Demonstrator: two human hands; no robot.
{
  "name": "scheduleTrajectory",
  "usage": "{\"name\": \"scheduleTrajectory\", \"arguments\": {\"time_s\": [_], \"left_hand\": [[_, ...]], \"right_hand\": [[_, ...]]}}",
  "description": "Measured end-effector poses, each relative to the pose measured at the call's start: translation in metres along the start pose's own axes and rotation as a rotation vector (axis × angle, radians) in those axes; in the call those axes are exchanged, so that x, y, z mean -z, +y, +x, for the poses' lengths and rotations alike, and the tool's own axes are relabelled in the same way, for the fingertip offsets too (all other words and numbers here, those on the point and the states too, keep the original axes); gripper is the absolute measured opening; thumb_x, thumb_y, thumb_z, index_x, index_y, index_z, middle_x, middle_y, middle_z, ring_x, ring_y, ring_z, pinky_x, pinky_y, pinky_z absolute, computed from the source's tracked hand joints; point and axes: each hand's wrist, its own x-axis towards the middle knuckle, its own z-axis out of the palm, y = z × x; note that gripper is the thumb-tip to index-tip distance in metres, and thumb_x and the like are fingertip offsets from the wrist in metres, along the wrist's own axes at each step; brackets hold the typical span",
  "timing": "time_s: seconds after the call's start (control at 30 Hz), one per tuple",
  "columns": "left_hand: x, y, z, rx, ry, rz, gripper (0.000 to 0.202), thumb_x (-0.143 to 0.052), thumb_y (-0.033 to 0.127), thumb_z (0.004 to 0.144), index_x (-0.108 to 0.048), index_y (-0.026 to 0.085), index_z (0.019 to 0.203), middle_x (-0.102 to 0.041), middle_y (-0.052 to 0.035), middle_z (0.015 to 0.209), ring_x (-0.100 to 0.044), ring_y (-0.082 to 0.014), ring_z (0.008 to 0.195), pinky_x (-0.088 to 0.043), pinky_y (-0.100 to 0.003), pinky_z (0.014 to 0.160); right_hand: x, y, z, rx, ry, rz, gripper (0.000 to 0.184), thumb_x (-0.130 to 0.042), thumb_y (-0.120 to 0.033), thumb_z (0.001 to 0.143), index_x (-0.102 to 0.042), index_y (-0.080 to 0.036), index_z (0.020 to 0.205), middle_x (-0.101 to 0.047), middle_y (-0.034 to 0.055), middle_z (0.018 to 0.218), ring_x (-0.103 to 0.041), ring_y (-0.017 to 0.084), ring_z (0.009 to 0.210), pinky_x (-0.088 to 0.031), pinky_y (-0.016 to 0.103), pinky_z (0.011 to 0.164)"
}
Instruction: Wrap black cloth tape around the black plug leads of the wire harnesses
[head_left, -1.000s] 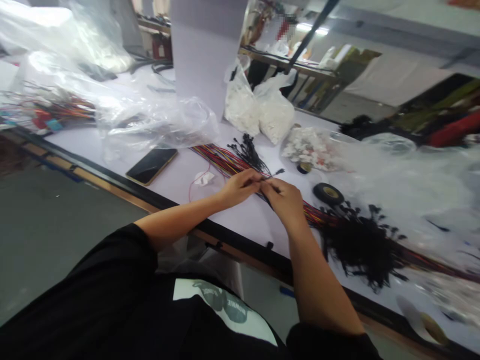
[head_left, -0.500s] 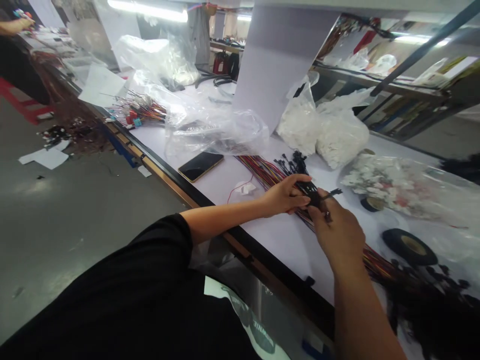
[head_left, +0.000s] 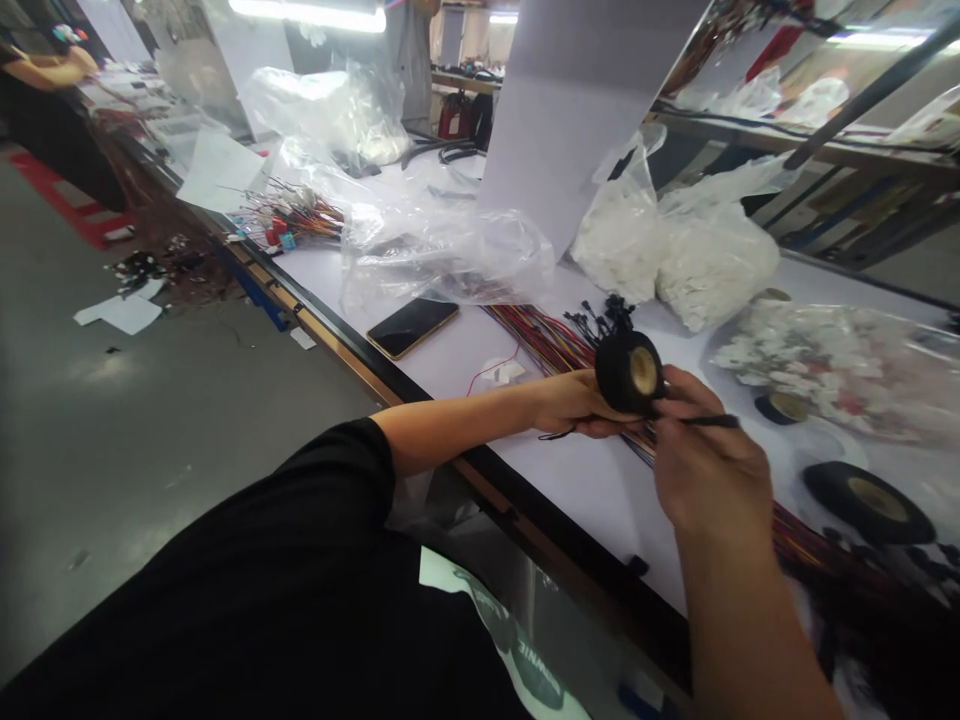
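Observation:
A roll of black tape [head_left: 628,375] stands on edge at the fingers of my left hand [head_left: 574,400], which is closed around its lower side. Close against its right side is my right hand [head_left: 709,465], fingers pinched on a slim black piece [head_left: 712,421] that sticks out to the right; whether it is a tape end or a wire connector I cannot tell. A thin dark loop hangs below my left hand. Under both hands runs a long bundle of coloured wires [head_left: 544,338], with black connectors [head_left: 604,318] fanned out behind the roll.
A phone [head_left: 412,327] lies left of the wires. Clear bags of white parts [head_left: 712,265] stand behind, and another bag [head_left: 832,365] lies to the right near more tape rolls [head_left: 870,500]. The table's edge [head_left: 480,470] passes under my left forearm. A co-worker [head_left: 56,110] is far left.
The tape roll has come up into plain view at my left hand. My right hand has shifted right and down, now pinching the slim black piece. The view has turned slightly.

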Motion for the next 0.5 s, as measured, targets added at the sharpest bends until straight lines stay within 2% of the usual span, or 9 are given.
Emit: {"name": "scheduleTrajectory", "arguments": {"time_s": [0.07,0.13,0.17,0.23,0.3,0.37,0.43,0.5], "left_hand": [[0.001,0.002,0.001,-0.071,0.026,-0.008,0.013,-0.052,-0.001,0.072,-0.055,0.011,0.067,-0.051,0.0032,0.055,-0.041,-0.0029,0.043,-0.026,-0.016,0.042],[0.003,0.008,-0.001,-0.098,-0.015,0.042,0.017,-0.048,-0.002,0.071,-0.055,0.011,0.065,-0.052,0.0024,0.054,-0.043,-0.0042,0.045,-0.028,-0.019,0.044],[0.004,0.011,-0.002,-0.098,-0.058,0.096,0.016,-0.048,-0.001,0.072,-0.055,0.011,0.065,-0.05,0.0031,0.052,-0.041,-0.0044,0.044,-0.027,-0.02,0.044],[0.004,0.016,-0.006,-0.116,-0.102,0.256,0.008,-0.053,0.007,0.073,-0.057,0.012,0.07,-0.045,0.0053,0.05,-0.035,-0.0042,0.042,-0.024,-0.021,0.043],[0.002,0.019,-0.009,-0.179,-0.021,0.458,0.005,-0.06,0.013,0.071,-0.055,0.014,0.07,-0.044,0.0061,0.053,-0.037,-0.0044,0.047,-0.027,-0.02,0.047],[-0.001,0.018,-0.012,-0.257,0.109,0.68,0.013,-0.063,0.014,0.07,-0.051,0.014,0.066,-0.045,0.006,0.056,-0.039,-0.0047,0.053,-0.031,-0.019,0.053],[-0.004,0.014,-0.013,-0.322,0.174,0.867,0.014,-0.061,0.017,0.073,-0.05,0.015,0.064,-0.047,0.0048,0.06,-0.042,-0.006,0.058,-0.034,-0.02,0.058],[-0.004,0.008,-0.013,-0.388,0.195,1.0,0.013,-0.056,0.019,0.077,-0.051,0.015,0.066,-0.051,0.0027,0.065,-0.046,-0.0078,0.064,-0.036,-0.02,0.063]], "right_hand": [[-0.002,-0.001,0.003,-0.119,0.104,0.107,0.012,-0.073,-0.025,0.053,-0.064,-0.022,0.062,-0.065,0.0042,0.103,-0.061,0.021,0.091,-0.049,0.042,0.076],[-0.001,-0.002,0.006,-0.202,0.197,0.056,0.017,-0.073,-0.027,0.049,-0.063,-0.02,0.062,-0.066,0.0057,0.091,-0.062,0.021,0.079,-0.049,0.042,0.073],[0.0,-0.002,0.006,-0.182,0.244,-0.042,0.019,-0.073,-0.028,0.049,-0.064,-0.019,0.063,-0.066,0.0061,0.086,-0.062,0.021,0.077,-0.049,0.042,0.072],[0.004,-0.004,0.005,-0.032,0.281,-0.354,0.018,-0.07,-0.031,0.055,-0.066,-0.019,0.068,-0.066,0.0067,0.082,-0.062,0.022,0.078,-0.048,0.042,0.076],[0.007,-0.007,0.002,0.133,0.226,-0.705,0.016,-0.064,-0.033,0.064,-0.069,-0.019,0.072,-0.067,0.0073,0.082,-0.062,0.023,0.083,-0.046,0.04,0.082],[0.008,-0.008,-0.001,0.189,0.129,-0.946,0.018,-0.058,-0.034,0.071,-0.069,-0.02,0.073,-0.067,0.0085,0.082,-0.062,0.024,0.088,-0.044,0.039,0.086],[0.008,-0.007,-0.002,0.13,0.094,-1.014,0.023,-0.055,-0.037,0.074,-0.068,-0.019,0.077,-0.067,0.0092,0.081,-0.062,0.025,0.087,-0.045,0.037,0.082],[0.005,-0.004,-0.002,0.026,0.064,-0.948,0.027,-0.052,-0.04,0.076,-0.066,-0.018,0.085,-0.065,0.0074,0.072,-0.062,0.023,0.073,-0.047,0.035,0.071]]}}
